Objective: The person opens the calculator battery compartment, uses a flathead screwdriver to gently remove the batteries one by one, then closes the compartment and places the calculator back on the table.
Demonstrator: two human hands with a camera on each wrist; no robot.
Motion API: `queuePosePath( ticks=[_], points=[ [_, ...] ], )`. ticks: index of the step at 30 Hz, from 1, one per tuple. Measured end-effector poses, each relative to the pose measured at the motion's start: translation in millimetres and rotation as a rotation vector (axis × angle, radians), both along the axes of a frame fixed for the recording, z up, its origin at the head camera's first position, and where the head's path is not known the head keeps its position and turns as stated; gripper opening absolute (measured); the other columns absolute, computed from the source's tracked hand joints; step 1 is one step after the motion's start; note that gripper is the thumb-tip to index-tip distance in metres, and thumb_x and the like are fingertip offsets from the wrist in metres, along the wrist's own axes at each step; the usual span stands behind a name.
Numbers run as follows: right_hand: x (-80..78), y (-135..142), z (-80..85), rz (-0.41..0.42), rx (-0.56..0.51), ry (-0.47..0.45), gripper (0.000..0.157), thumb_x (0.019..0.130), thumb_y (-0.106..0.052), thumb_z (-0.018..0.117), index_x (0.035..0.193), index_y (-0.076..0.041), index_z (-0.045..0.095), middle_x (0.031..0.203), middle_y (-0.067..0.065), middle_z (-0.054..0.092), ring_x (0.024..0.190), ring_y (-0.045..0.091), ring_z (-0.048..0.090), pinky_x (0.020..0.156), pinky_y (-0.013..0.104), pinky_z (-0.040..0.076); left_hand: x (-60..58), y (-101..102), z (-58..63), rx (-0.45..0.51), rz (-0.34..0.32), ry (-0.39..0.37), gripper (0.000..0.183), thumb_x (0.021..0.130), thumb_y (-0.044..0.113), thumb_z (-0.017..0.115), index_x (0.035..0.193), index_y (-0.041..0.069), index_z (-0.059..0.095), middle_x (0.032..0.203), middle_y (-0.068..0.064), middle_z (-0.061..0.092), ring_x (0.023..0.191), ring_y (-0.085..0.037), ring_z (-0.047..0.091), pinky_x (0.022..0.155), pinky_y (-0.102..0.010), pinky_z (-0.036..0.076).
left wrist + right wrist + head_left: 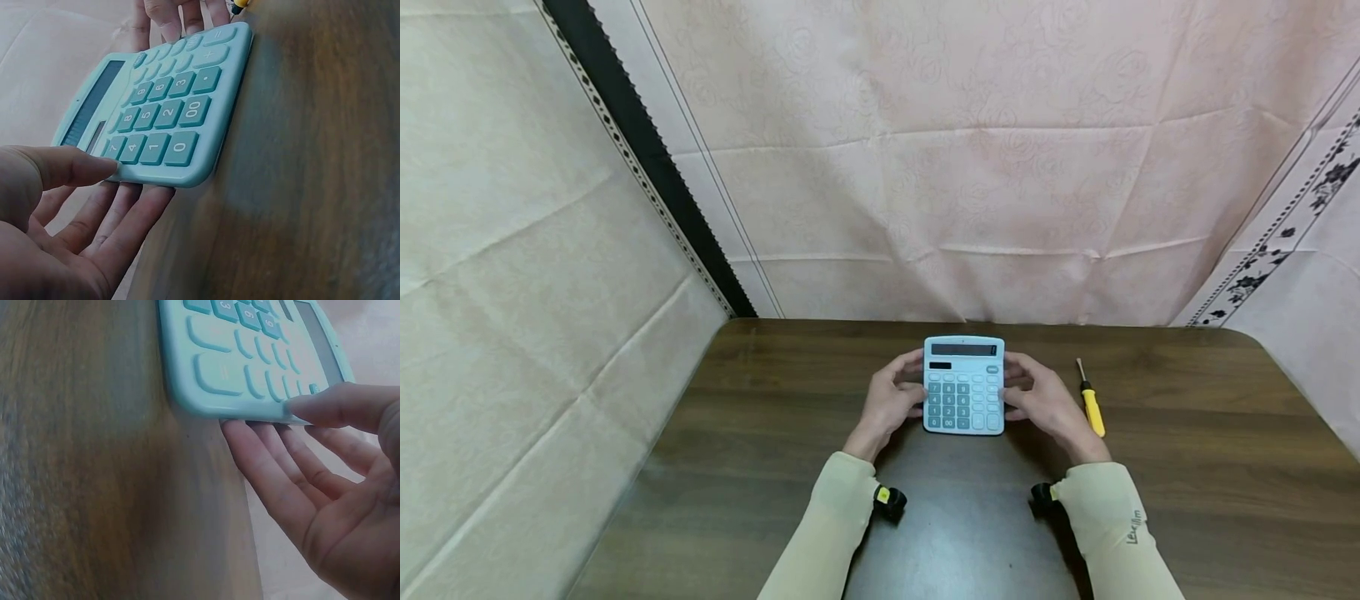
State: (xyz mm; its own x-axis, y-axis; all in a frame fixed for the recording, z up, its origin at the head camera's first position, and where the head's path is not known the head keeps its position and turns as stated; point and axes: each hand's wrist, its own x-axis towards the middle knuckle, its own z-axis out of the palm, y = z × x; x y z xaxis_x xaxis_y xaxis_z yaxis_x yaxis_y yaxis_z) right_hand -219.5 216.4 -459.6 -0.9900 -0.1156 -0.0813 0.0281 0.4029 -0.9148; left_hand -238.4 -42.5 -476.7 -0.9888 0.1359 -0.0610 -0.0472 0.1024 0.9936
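A light blue calculator (964,385) with teal number keys is held face up between both hands, its display toward the far side of the table. The left hand (891,398) grips its left edge, thumb on top near the 7 key and fingers underneath, as the left wrist view shows on the calculator (169,119). On the opposite edge the right hand (1045,402) holds it the same way; in the right wrist view its thumb lies on the rim of the calculator (219,403). The fingertips beneath are partly hidden.
A screwdriver (1092,406) with a yellow handle lies on the table just right of the right hand. The brown wooden table (737,500) ends at a far edge, behind which a pale patterned cloth (970,192) hangs. More cloth covers both sides.
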Motion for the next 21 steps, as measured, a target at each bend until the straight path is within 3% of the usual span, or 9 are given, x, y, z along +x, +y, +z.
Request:
queuePosePath(
  ticks=[8, 21],
  points=[
    [1.4, -0.1, 0.6, -0.008, -0.013, 0.064, 0.059, 0.102, 0.002, 0.064, 0.157, -0.007, 0.045, 0.136, 0.024, 0.057, 0.107, 0.037, 0.064, 0.085, 0.046, 0.063, 0.3, 0.8, 0.3, -0.003, 0.01, 0.099, 0.058, 0.098, -0.01, 0.067, 0.144, 0.025, 0.066, 0.131, -0.005, 0.066, 0.099, -0.022, 0.07, 0.079, -0.045, 0.063],
    [1.4, -1.5, 3.6, -0.003, -0.006, 0.112, 0.058, 0.103, 0.005, 0.063, 0.156, 0.0, 0.043, 0.136, 0.025, 0.056, 0.115, 0.038, 0.063, 0.088, 0.045, 0.062, -0.9, 1.2, -1.4, 0.004, 0.0, 0.221, 0.061, 0.095, -0.016, 0.067, 0.143, 0.022, 0.067, 0.132, -0.005, 0.067, 0.104, -0.025, 0.069, 0.075, -0.034, 0.061]
  ],
)
